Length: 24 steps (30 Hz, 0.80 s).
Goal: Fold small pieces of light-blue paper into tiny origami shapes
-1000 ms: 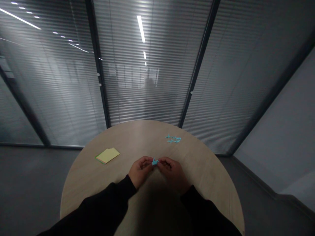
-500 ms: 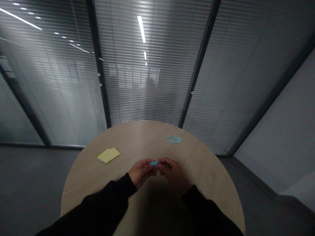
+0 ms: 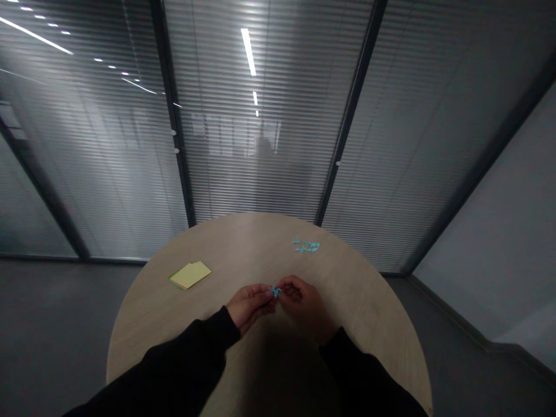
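A small piece of folded blue paper, possibly an origami crane (image 3: 275, 291), is pinched between my left hand (image 3: 249, 303) and my right hand (image 3: 303, 301). Its fingertips meet over the table, and my fingers hide most of the paper. Farther off, a few similar blue paper folds (image 3: 307, 247) lie together on the round wooden table (image 3: 260, 237). A stack of yellow and green sticky notes (image 3: 190, 274) rests left of my hands, out of their reach by a hand's width or more.
Black sleeves cover both my forearms, which reach in over the near edge of the table. Beyond the far edge stand glass partitions (image 3: 247, 145) with closed slatted blinds and dark metal frames. Grey floor surrounds the table.
My hands have drawn slightly closer together and now hide more of the blue paper, which showed wider between my fingers earlier.
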### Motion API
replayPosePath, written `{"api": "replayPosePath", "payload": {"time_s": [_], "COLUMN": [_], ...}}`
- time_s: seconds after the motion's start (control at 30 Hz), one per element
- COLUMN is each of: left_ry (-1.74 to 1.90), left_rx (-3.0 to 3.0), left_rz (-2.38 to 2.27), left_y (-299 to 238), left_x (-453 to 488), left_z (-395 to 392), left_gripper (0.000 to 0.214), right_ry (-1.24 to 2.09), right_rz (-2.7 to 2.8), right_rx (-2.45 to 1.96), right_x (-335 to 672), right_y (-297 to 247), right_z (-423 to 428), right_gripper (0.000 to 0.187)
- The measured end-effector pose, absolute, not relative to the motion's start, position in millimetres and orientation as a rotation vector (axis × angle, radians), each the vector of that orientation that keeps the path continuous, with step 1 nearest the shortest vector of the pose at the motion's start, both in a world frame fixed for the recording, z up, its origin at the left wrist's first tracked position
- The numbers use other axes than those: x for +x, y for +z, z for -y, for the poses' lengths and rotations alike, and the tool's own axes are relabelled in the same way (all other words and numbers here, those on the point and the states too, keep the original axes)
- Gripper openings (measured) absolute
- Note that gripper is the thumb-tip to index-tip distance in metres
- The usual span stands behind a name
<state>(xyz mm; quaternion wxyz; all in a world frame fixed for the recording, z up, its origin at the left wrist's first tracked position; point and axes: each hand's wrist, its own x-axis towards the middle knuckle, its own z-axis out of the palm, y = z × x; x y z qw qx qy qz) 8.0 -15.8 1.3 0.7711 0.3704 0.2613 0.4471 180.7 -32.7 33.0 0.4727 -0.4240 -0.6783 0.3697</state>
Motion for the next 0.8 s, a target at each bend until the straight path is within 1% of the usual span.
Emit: {"api": "replayPosePath", "payload": {"time_s": [0.1, 0.3, 0.43, 0.6, 0.8], "left_ry": [0.986, 0.999, 0.993, 0.973, 0.919], "left_rx": [0.829, 0.917, 0.950, 1.075, 1.287], "left_rz": [-0.571, -0.601, -0.593, -0.638, -0.691], "left_y": [1, 3, 1, -2, 8], "left_x": [8, 9, 11, 9, 4], "left_z": [16, 17, 18, 16, 15], "left_gripper": [0.039, 0.040, 0.040, 0.039, 0.042], "right_ry": [0.774, 0.296, 0.202, 0.297, 0.730], "right_rz": [1.742, 1.941, 1.993, 1.944, 1.813], "right_rx": [-1.069, -1.051, -1.045, -1.086, -1.086], "right_x": [182, 188, 189, 187, 187], "right_y": [36, 37, 35, 34, 39], "right_z": [35, 34, 33, 36, 35], "right_gripper": [0.009, 0.013, 0.012, 0.008, 0.011]}}
